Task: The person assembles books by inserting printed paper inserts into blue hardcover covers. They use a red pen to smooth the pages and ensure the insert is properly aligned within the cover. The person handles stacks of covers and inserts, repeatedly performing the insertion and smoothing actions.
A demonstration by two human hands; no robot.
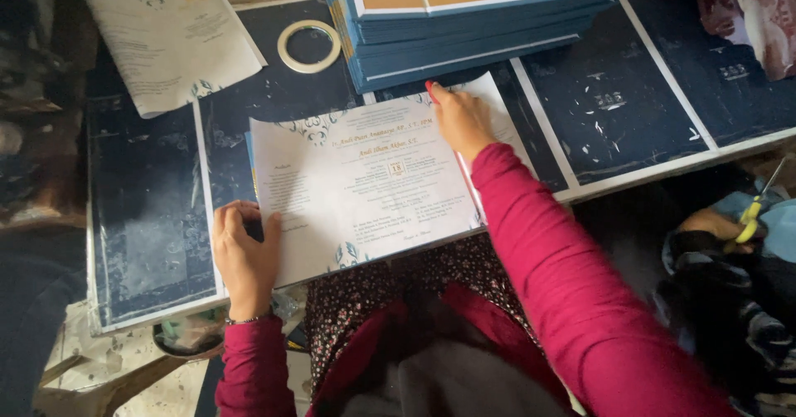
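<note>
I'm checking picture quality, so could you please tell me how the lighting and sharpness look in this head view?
Head view: soft, even light, no hard shadows; the printed sheet under the left hand and right hand is bright but its small print is too soft to read; a faint sheen on the dark table surface; the corners are dim.

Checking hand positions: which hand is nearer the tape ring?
Right. The right hand presses the printed sheet's top edge, below the tape ring; the left hand is farther.
</note>
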